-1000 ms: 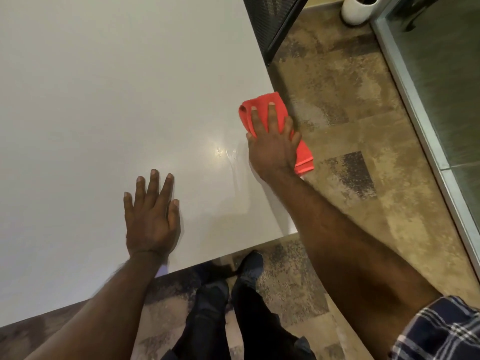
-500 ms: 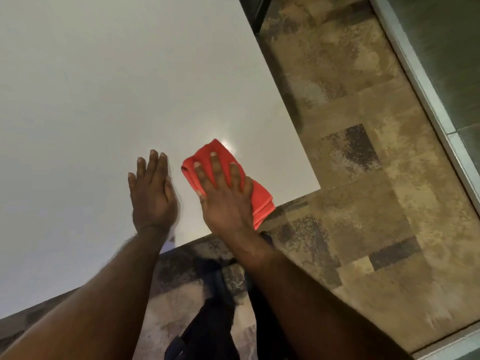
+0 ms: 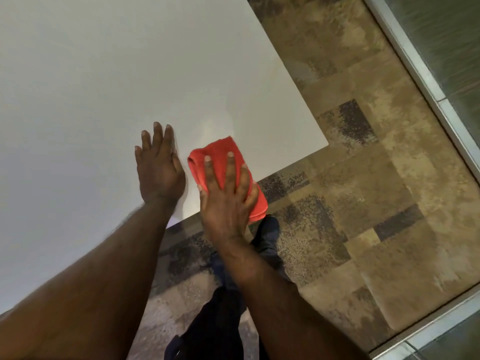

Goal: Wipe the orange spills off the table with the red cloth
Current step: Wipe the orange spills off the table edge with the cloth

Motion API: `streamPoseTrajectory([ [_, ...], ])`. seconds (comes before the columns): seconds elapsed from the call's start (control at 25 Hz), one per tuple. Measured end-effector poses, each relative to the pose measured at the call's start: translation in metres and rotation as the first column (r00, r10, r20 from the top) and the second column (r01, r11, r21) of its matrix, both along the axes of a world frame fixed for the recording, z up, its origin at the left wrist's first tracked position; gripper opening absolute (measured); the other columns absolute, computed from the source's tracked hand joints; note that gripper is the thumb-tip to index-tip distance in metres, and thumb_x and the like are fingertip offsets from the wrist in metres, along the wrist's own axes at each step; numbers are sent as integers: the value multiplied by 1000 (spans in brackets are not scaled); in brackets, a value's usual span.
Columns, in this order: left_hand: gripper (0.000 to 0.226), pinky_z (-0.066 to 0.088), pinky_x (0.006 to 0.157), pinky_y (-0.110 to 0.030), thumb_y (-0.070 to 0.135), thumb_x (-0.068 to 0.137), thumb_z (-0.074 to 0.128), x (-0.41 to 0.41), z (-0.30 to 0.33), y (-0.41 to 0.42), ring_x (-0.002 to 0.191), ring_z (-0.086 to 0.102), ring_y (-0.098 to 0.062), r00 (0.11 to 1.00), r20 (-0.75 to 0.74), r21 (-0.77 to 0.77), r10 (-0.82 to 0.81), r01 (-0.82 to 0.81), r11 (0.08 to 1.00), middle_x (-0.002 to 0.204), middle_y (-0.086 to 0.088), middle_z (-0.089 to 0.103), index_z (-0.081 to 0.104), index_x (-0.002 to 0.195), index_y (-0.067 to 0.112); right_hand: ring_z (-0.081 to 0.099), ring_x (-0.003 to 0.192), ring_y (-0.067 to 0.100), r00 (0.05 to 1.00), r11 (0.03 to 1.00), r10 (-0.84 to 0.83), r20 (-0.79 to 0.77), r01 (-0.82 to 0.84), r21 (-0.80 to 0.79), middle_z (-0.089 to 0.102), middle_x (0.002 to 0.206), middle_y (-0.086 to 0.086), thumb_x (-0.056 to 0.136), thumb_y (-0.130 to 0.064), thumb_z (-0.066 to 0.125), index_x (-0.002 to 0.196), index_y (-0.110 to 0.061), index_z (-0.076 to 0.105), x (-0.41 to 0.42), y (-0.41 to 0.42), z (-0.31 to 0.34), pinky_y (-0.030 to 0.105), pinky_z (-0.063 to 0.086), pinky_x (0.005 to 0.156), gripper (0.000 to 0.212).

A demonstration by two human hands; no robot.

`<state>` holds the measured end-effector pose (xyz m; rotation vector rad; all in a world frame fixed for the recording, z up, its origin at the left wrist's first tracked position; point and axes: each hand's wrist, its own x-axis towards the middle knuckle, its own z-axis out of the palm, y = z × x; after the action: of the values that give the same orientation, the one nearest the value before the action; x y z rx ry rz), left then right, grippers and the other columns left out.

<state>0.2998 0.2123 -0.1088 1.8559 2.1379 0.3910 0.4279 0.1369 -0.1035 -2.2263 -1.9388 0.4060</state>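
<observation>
The folded red cloth [image 3: 217, 154] lies on the white table [image 3: 130, 74] near its front edge, its near end hanging past the edge. My right hand [image 3: 228, 193] presses flat on the cloth with fingers spread over it. Just left of the cloth, my left hand [image 3: 158, 167] rests palm down on the tabletop, fingers apart and holding nothing. No orange spill shows on the visible tabletop; a faint wet sheen lies just beyond the cloth.
The table's right corner [image 3: 326, 145] ends over a brown patterned carpet [image 3: 363, 190]. A metal door or window frame [image 3: 426, 81] runs along the right. My dark trouser legs and shoe [image 3: 267, 237] stand below the table edge.
My right hand has dragged the cloth from the table's right edge toward the front edge beside my left hand. In the last half second it slid slightly nearer the edge.
</observation>
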Motion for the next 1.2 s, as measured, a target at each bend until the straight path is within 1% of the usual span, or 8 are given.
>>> streamPoseTrajectory([
  [0.16,57,8,122,-49,13,98,36,-12,-2,-12,152,14,-37,997,6,20,-78,78,997,164,-9,24,32,155,18,3,148,35,894,925,-369,-255,380,-6,0,163,14,90,-52,43,155,-29,2,-20,1,-1,58,19,114,80],
  [0.28,57,7,122,-48,16,99,33,-14,-2,-15,153,13,-36,995,-10,21,-95,95,995,165,-8,23,31,155,19,8,146,34,668,776,-577,-470,627,-62,-4,163,8,89,-35,54,155,-28,2,-31,18,2,54,21,116,84],
  [0.4,56,6,122,-46,17,100,31,-14,-2,-14,153,12,-34,994,-36,10,-106,107,994,165,-8,22,30,156,19,19,141,33,466,634,-662,-587,766,-108,-3,163,5,86,-20,59,155,-30,4,-39,27,4,51,27,113,89],
  [0.6,52,13,123,-51,19,103,27,-6,3,-17,153,16,-35,991,-88,29,-97,100,995,164,-10,25,32,155,18,25,137,32,316,539,-647,-694,833,-123,4,161,7,89,-37,41,155,-28,7,-45,26,4,48,29,113,75],
  [0.72,54,9,123,-49,22,103,25,-1,9,-18,153,12,-33,966,-103,-11,-239,239,971,165,-5,23,29,156,20,22,140,32,252,505,-646,-721,849,-155,8,159,10,91,-42,38,155,-24,7,-46,24,5,53,27,113,73],
  [0.88,58,8,123,-49,25,99,27,14,12,-13,154,10,-32,919,-86,-62,-385,381,923,166,-4,20,27,157,20,23,140,29,119,454,-664,-738,848,-273,13,157,10,90,-49,41,156,-18,8,-53,18,7,39,23,114,79],
  [1.0,57,6,124,-47,27,100,27,18,11,-14,155,8,-29,928,-69,-61,-367,363,930,166,-1,19,26,157,22,19,141,23,142,486,-679,-720,822,-296,16,156,3,78,-74,48,154,-29,0,-44,22,5,42,25,111,100],
  [1.2,54,5,124,-45,25,103,27,15,8,-15,155,7,-26,928,-72,-46,-365,362,931,166,1,18,24,157,25,43,119,29,103,403,-670,-735,882,-244,35,137,10,88,-67,42,152,-44,3,-18,43,2,33,36,96,78],
])
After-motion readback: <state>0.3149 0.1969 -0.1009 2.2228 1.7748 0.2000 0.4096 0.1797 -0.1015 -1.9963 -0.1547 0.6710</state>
